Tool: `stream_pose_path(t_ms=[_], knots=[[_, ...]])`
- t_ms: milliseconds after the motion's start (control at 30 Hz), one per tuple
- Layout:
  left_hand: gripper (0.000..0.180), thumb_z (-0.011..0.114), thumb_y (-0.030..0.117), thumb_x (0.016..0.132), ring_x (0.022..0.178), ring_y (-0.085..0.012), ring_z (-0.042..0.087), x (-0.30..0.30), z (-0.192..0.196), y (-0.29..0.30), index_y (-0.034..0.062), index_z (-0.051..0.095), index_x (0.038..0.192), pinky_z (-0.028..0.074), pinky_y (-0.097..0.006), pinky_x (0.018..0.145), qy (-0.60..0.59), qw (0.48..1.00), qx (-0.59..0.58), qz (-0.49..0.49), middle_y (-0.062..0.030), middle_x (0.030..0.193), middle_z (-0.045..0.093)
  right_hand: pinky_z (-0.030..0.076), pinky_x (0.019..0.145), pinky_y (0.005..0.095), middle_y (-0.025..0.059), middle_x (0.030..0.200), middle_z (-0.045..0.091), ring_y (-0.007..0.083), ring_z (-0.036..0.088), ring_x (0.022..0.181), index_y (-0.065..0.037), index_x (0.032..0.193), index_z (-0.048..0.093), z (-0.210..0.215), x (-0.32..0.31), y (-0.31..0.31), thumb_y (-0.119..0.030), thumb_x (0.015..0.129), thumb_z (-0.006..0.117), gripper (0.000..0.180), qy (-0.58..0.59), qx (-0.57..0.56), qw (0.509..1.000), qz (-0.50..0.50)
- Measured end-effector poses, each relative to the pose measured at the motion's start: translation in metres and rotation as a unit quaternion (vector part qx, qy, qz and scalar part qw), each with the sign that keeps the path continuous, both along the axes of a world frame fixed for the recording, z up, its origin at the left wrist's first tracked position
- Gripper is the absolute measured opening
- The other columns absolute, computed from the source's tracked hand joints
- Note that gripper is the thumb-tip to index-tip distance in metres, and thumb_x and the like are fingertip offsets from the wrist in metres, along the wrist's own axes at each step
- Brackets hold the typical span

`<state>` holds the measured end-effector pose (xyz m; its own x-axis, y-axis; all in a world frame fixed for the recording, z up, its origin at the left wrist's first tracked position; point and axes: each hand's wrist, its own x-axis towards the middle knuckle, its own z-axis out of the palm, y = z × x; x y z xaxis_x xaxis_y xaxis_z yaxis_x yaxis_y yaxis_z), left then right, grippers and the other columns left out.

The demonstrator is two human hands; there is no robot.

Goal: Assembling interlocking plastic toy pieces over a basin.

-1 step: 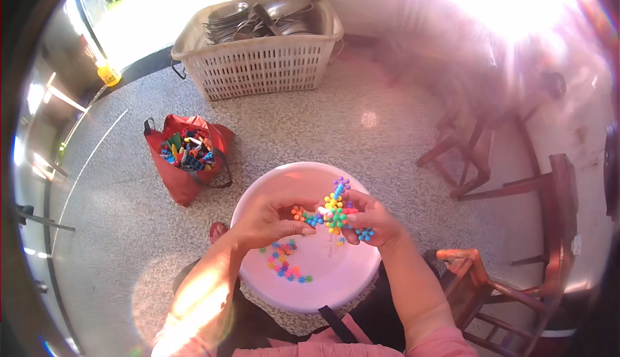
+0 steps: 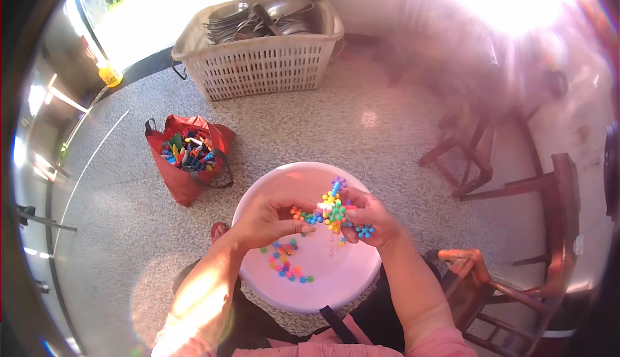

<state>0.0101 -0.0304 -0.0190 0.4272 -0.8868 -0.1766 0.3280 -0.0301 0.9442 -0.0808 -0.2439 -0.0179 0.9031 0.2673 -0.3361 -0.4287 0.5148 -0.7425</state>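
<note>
Barely shifted since the earlier frame; pinching with left hand (image 2: 266,223) and right hand (image 2: 380,221) a branching connector cluster (image 2: 336,212), knobbly, green-and-yellow centred, purple-tipped.

Seemingly a home: toy bag (image 2: 181,183), pan basket (image 2: 258,70), wooden chair (image 2: 563,195).

**Layout around the basin (image 2: 349,283)**

The basin stands before you on the floor (image 2: 368,137); loose pieces (image 2: 284,267) lie in it, mostly toward its left. Above it, the joined pieces (image 2: 334,212) sit between your left hand (image 2: 271,220) and right hand (image 2: 376,221). Beyond the basin to the left stands a bag (image 2: 177,186) containing toy parts (image 2: 192,157); farther back, a basket (image 2: 258,70) holds cookware (image 2: 287,7). Furniture (image 2: 567,195) stands to your right.
</note>
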Motion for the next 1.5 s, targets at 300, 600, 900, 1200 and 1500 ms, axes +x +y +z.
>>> stream_pose_path(t_ms=[300, 600, 900, 1200, 1500], knots=[[0.045, 0.065, -0.002, 0.072, 0.083, -0.0112, 0.055, 0.018, -0.01, -0.019, 0.0013, 0.046, 0.113, 0.046, -0.027, 0.077, 0.046, 0.994, -0.003, 0.095, -0.0046, 0.093, 0.057, 0.047, 0.055, 0.0242, 0.0118, 0.107, 0.052, 0.0122, 0.056, 0.067, 0.001, 0.125, 0.038, 0.006, 0.017, -0.016, -0.032, 0.078, 0.063, 0.062, -0.102, -0.002, 0.992, -0.071], [0.045, 0.063, 0.011, 0.078, 0.08, -0.0155, 0.058, 0.009, -0.006, -0.043, 0.0066, 0.043, 0.118, 0.052, -0.03, 0.064, 0.138, 0.986, 0.041, 0.085, -0.0081, 0.101, 0.055, 0.049, 0.066, 0.0256, 0.0108, 0.102, 0.056, 0.0126, 0.058, 0.073, 0.001, 0.115, 0.05, 0.001, 0.011, -0.018, -0.011, 0.084, 0.059, 0.035, -0.22, -0.196, 0.955, -0.042], [0.033, 0.055, 0.017, 0.084, 0.082, -0.0162, 0.059, 0.004, -0.016, -0.045, 0.006, 0.047, 0.115, 0.052, -0.027, 0.061, 0.182, 0.969, 0.039, 0.163, -0.0066, 0.107, 0.054, 0.049, 0.06, 0.0228, 0.0081, 0.083, 0.062, 0.0101, 0.06, 0.067, 0.0, 0.104, 0.056, -0.005, 0.006, -0.022, -0.013, 0.081, 0.063, 0.027, -0.087, -0.264, 0.955, -0.108], [0.044, 0.066, 0.021, 0.079, 0.083, -0.0119, 0.058, -0.001, -0.002, -0.046, 0.0035, 0.047, 0.115, 0.049, -0.026, 0.072, 0.104, 0.985, 0.082, 0.107, -0.005, 0.097, 0.059, 0.05, 0.053, 0.0225, 0.0054, 0.07, 0.061, 0.0084, 0.058, 0.059, 0.001, 0.087, 0.058, -0.001, 0.004, -0.019, -0.01, 0.079, 0.065, 0.015, -0.131, -0.277, 0.943, -0.131], [0.032, 0.065, 0.021, 0.08, 0.085, -0.0094, 0.057, -0.008, -0.015, -0.045, -0.0003, 0.06, 0.103, 0.046, -0.023, 0.073, 0.106, 0.99, 0.057, 0.08, -0.0034, 0.093, 0.062, 0.047, 0.053, 0.0232, 0.0058, 0.069, 0.061, 0.0097, 0.056, 0.059, 0.0, 0.086, 0.058, -0.007, 0.008, -0.01, -0.013, 0.082, 0.062, 0.014, -0.101, -0.146, 0.977, -0.121]])
